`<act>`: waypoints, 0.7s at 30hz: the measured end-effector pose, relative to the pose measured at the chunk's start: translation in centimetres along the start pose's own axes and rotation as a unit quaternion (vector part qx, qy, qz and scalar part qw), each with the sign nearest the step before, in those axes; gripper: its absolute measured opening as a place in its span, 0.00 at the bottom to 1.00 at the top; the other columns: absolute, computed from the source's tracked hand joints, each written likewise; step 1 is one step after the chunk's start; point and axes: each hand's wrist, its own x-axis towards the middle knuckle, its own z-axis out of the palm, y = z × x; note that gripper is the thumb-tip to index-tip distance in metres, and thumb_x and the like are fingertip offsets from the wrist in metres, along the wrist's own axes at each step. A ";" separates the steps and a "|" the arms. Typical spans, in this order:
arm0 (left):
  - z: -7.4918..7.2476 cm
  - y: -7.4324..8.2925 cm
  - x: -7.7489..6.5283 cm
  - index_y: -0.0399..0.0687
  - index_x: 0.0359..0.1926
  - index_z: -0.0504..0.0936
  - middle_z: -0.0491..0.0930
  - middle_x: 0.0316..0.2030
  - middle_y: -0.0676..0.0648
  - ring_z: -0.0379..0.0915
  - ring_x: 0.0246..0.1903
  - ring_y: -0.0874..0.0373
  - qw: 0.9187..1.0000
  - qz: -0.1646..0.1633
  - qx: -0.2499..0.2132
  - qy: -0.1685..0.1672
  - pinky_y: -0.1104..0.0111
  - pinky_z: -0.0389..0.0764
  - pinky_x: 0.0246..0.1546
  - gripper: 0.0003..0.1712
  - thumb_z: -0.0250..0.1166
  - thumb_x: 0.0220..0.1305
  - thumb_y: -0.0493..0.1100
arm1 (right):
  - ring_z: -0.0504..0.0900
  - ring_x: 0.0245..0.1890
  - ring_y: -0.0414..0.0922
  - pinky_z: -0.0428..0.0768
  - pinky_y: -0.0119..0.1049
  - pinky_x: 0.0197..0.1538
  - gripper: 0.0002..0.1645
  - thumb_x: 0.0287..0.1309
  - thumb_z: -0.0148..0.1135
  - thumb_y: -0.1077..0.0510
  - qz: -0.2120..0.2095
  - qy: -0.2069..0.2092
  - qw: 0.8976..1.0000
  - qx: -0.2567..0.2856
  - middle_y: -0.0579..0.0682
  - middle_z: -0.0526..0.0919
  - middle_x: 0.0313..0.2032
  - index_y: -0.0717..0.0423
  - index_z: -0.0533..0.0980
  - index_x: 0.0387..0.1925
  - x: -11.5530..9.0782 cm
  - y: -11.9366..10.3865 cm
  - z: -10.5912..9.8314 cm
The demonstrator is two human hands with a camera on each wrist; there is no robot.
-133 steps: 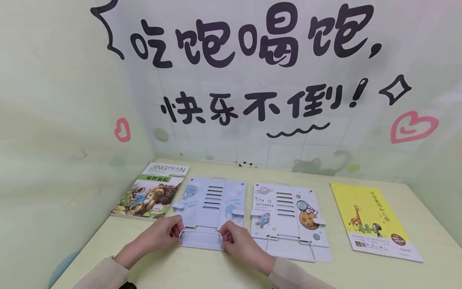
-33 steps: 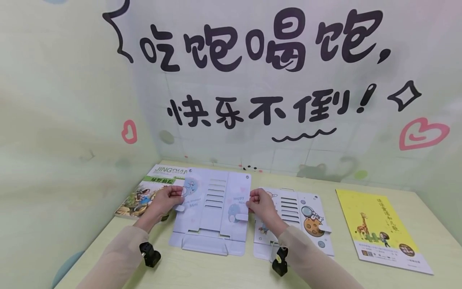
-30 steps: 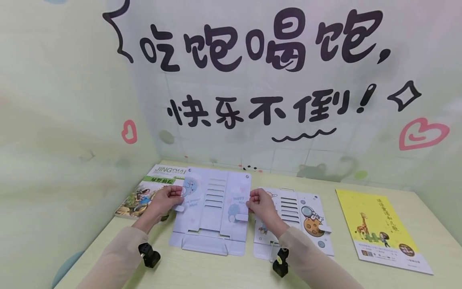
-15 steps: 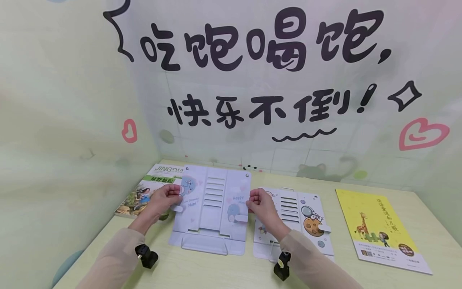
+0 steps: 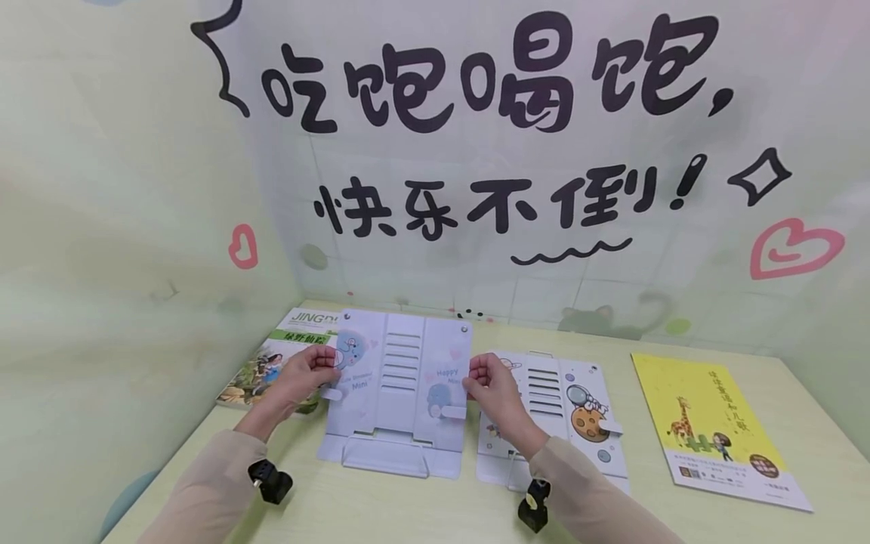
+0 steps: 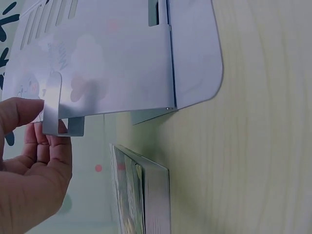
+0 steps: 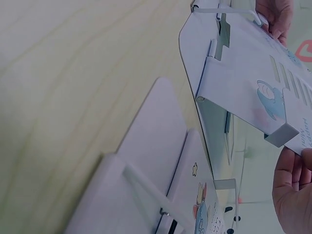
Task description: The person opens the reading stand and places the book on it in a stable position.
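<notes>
A pale blue metal book stand [image 5: 401, 408] with dinosaur prints faces me, its slotted panel tilted up from the flat base plate [image 6: 197, 58]. My left hand [image 5: 299, 378] pinches the panel's left edge, just above a small page clip [image 6: 52, 105]. On the opposite edge my right hand [image 5: 499, 393] grips the panel near the other page clip [image 7: 282, 134]. A wire ledge [image 5: 384, 458] stands at the stand's front. From the right wrist, a gap shows between the raised panel and the base. The fingertips behind the panel are partly hidden.
To the right lies a second book stand [image 5: 587, 408] with space prints, partly covered by my right forearm. A yellow book [image 5: 707, 423] is farther right. Behind my left hand lies a JINGDIAN book [image 5: 285, 332], close to the left wall.
Earlier both hands were at the wire ledge of the flat-lying stand; now they hold its side edges and the panel is raised. Lately the panel's upper left has shifted slightly left.
</notes>
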 end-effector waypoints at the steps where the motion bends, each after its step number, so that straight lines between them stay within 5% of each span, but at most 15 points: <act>1: 0.0 0.0 0.0 0.29 0.50 0.67 0.71 0.39 0.45 0.67 0.37 0.59 1.000 0.001 -0.002 0.000 0.74 0.74 0.34 0.19 0.60 0.60 0.32 | 0.73 0.33 0.42 0.83 0.41 0.37 0.12 0.57 0.57 0.72 -0.003 0.000 1.000 0.000 0.55 0.75 0.35 0.67 0.69 0.44 -0.1 -0.2 0.0; 8: -0.2 0.3 -0.1 0.27 0.54 0.66 0.72 0.41 0.45 0.68 0.37 0.63 1.000 0.011 -0.004 0.004 0.76 0.74 0.36 0.22 0.60 0.59 0.31 | 0.73 0.32 0.43 0.82 0.48 0.39 0.11 0.56 0.55 0.75 -0.009 0.003 1.000 -0.011 0.59 0.75 0.34 0.70 0.69 0.41 -1.2 -2.2 -0.1; 14: -0.5 1.6 0.0 0.30 0.57 0.68 0.74 0.43 0.43 0.69 0.34 0.71 0.995 0.051 0.004 0.083 0.82 0.74 0.36 0.24 0.62 0.62 0.37 | 0.73 0.32 0.42 0.83 0.41 0.37 0.11 0.56 0.57 0.73 -0.023 0.008 1.000 -0.020 0.56 0.75 0.35 0.66 0.70 0.42 -0.6 -0.7 0.0; 18: -0.3 3.3 0.3 0.36 0.54 0.73 0.75 0.46 0.40 0.71 0.40 0.65 0.982 0.101 0.024 0.161 0.83 0.73 0.38 0.21 0.63 0.62 0.40 | 0.74 0.32 0.42 0.83 0.41 0.36 0.11 0.56 0.58 0.73 -0.034 0.006 0.999 -0.020 0.55 0.75 0.34 0.65 0.69 0.41 -0.5 -0.1 0.0; 21: 0.5 5.1 0.4 0.37 0.51 0.76 0.76 0.47 0.39 0.74 0.45 0.54 0.964 0.173 0.044 0.195 0.74 0.77 0.44 0.18 0.64 0.60 0.38 | 0.74 0.32 0.42 0.83 0.40 0.35 0.11 0.56 0.58 0.73 -0.039 0.006 0.999 -0.017 0.55 0.75 0.34 0.66 0.69 0.41 -0.5 0.0 -0.1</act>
